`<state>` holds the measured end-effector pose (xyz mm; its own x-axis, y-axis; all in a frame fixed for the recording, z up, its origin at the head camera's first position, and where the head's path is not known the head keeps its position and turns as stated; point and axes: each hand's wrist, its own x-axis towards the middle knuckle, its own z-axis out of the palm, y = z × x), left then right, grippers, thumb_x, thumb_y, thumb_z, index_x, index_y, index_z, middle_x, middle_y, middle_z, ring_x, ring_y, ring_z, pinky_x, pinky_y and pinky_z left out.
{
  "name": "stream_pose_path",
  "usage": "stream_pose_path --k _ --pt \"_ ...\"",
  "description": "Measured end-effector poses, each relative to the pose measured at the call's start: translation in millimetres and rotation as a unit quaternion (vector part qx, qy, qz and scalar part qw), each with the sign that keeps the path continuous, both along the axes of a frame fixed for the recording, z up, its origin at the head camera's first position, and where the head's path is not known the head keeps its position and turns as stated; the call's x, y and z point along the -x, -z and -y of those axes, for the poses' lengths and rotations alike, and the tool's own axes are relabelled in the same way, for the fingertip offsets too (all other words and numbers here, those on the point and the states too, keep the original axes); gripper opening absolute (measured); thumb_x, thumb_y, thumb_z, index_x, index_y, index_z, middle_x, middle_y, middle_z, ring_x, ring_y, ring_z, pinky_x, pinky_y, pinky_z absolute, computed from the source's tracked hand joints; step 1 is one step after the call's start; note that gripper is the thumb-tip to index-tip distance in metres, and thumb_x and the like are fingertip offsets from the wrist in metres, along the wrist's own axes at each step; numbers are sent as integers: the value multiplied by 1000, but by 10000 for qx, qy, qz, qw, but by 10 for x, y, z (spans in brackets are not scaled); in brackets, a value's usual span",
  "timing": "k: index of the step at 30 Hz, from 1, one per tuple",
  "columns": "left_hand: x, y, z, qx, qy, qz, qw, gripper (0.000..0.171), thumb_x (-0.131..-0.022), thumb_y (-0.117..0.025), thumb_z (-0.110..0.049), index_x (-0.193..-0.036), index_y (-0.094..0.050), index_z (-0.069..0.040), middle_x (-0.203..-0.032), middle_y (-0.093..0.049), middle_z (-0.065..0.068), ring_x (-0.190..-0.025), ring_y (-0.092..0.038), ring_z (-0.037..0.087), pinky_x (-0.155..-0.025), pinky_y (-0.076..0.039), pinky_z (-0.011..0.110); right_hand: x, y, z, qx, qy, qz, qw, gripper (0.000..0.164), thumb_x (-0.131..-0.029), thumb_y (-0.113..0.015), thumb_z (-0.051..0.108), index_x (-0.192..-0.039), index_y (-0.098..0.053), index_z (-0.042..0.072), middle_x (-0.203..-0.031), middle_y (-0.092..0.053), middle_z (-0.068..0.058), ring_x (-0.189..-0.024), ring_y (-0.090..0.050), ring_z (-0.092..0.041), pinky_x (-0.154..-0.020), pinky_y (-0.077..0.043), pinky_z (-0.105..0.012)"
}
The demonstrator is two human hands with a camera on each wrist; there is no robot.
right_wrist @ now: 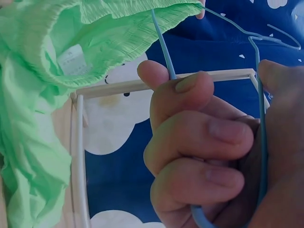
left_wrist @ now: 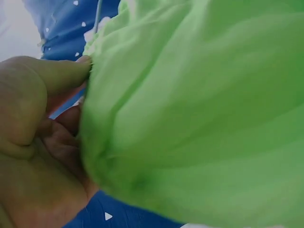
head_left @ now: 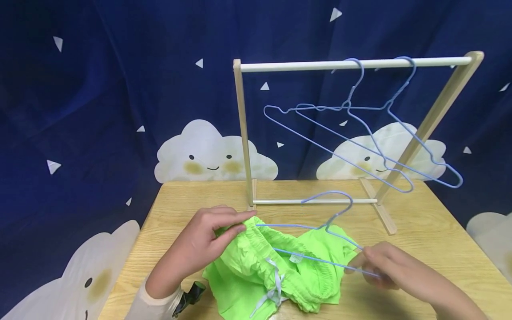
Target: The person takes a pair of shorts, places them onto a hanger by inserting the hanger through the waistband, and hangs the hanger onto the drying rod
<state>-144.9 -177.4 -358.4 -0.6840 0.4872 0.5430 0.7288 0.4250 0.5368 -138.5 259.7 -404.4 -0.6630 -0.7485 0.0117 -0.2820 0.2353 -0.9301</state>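
Note:
Bright green shorts (head_left: 240, 266) with an elastic waistband and a pale drawstring lie partly bunched over the table. My left hand (head_left: 212, 235) pinches the waistband at its left end between thumb and fingers. In my right hand (head_left: 394, 271) is the right end of a blue wire hanger (head_left: 316, 259), its fingers curled round the wire in the right wrist view. The hanger's left end reaches inside the waistband near my left fingertips, where cloth hides it. Its hook points up and to the left. A white label (right_wrist: 73, 60) shows inside the waistband.
A wooden rack (head_left: 242, 133) with a white top rail (head_left: 296, 66) stands at the back of the wooden table (head_left: 192, 195). Two blue hangers (head_left: 320, 144) hang from that rail. Behind is a dark blue curtain (head_left: 120, 89) with clouds and triangles.

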Motion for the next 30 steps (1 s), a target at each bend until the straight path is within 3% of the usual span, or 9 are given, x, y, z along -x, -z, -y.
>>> stream_pose_path --k 3,9,17,30 --pt "-14 5 -38 -251 0 -229 9994 30 -97 -68 -16 -126 -75 -16 -91 -68 -14 -71 -53 1 -65 -47 17 24 -45 53 -6 -10 -39 10000 62 -109 -15 2 -116 -76 8 -58 -38 -11 -51 -35 5 -39 -35 -26" --pt "-37 -5 -96 -492 9 -670 9965 20 -94 -71 -12 -113 -78 -9 -98 -73 -6 -72 -58 2 -65 -47 13 61 -137 199 109 -88 -93 9999 61 -109 -17 0 -112 -78 9 -56 -34 -11 -49 -30 0 -38 -32 -24" --pt "-32 -14 -107 -504 -158 -877 9947 16 -94 -71 -12 -108 -78 -10 -92 -71 -8 -67 -53 1 -60 -43 12 111 -119 292 297 -251 -254 9989 62 -109 -16 -1 -110 -77 8 -56 -33 -10 -46 -27 -2 -36 -28 -22" --pt "-6 44 -191 -358 -226 -1166 9923 13 -94 -71 -13 -105 -78 -11 -92 -71 -8 -70 -53 2 -64 -44 12 144 -143 428 -90 -68 26 9999 61 -111 -19 7 -106 -79 11 -55 -33 -4 -48 -30 3 -37 -30 -25"
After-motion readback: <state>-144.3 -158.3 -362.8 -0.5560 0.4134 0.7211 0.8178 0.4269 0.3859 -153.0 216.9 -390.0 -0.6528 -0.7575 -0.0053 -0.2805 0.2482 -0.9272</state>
